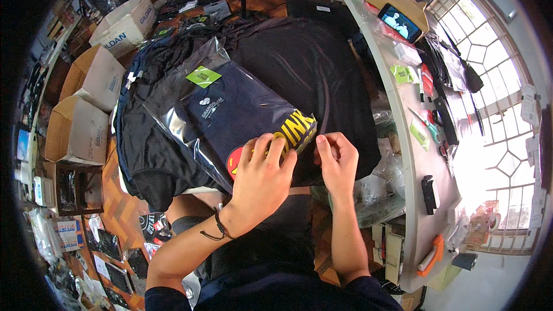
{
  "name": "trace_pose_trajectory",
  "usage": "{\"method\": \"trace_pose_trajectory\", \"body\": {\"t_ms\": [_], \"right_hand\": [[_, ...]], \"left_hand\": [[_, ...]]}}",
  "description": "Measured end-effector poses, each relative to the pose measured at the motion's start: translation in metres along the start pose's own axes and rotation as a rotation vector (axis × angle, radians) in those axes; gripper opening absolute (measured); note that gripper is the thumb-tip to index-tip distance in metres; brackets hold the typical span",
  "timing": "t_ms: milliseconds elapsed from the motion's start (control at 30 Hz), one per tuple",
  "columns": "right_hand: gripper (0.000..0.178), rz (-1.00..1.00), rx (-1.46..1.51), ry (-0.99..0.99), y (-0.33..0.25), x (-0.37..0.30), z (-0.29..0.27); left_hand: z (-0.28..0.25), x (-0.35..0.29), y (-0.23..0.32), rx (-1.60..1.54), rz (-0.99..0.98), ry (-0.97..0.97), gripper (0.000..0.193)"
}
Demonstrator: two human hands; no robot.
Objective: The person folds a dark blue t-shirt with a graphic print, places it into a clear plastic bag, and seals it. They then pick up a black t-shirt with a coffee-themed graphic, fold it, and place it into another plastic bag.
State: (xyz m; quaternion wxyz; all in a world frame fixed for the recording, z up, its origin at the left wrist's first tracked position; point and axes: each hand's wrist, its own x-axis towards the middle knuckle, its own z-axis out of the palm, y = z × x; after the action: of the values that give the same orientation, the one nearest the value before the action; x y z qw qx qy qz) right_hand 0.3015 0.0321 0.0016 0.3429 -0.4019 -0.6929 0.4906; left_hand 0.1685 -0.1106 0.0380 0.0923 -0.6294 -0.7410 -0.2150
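Note:
A folded navy T-shirt (233,101) with a yellow and red print lies in a clear plastic bag (214,52), tilted across a heap of black cloth (311,69). Inside the bag, near its far end, shows a green tag (204,76). My left hand (262,164) rests on the near end of the bagged shirt, fingers bent and somewhat apart over the print. Just right of the bag's near corner, my right hand (336,158) is closed, thumb against the curled fingers. Whatever it pinches is too small or hidden to make out.
Open cardboard boxes (78,132) stand at the left. Along the right runs a white table (423,164) bearing a phone (400,22) propped on a box, scissors (432,126), a black stapler-like object (430,194) and an orange-handled tool (432,255). Packaged items litter the tiled floor.

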Motion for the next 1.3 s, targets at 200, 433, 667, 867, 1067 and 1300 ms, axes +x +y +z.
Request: {"method": "trace_pose_trajectory", "body": {"t_ms": [200,433,667,867,1067,1300], "right_hand": [[0.039,-0.481,-0.295,-0.005,0.0,0.026,-0.018],[0.051,-0.67,-0.237,-0.706,0.002,0.109,-0.022],[0.013,-0.717,-0.204,-0.383,0.018,0.073,-0.024],[0.015,-0.714,-0.285,-0.013,0.033,0.019,-0.008],[0.017,-0.523,-0.208,0.194,0.032,-0.031,-0.003],[0.035,-0.898,-0.276,-0.154,0.032,-0.067,0.03]], "left_hand": [[-0.013,0.024,0.001,-0.16,-0.1,-0.114,0.038],[0.017,0.051,-0.065,0.029,0.092,-0.13,0.058],[0.0,0.036,-0.088,-0.042,0.192,-0.204,0.052],[-0.01,0.032,-0.091,-0.125,0.254,-0.181,0.05],[-0.034,0.003,-0.024,-0.076,0.127,-0.094,0.06],[-0.029,-0.026,-0.024,0.056,0.086,-0.116,0.022]]}}
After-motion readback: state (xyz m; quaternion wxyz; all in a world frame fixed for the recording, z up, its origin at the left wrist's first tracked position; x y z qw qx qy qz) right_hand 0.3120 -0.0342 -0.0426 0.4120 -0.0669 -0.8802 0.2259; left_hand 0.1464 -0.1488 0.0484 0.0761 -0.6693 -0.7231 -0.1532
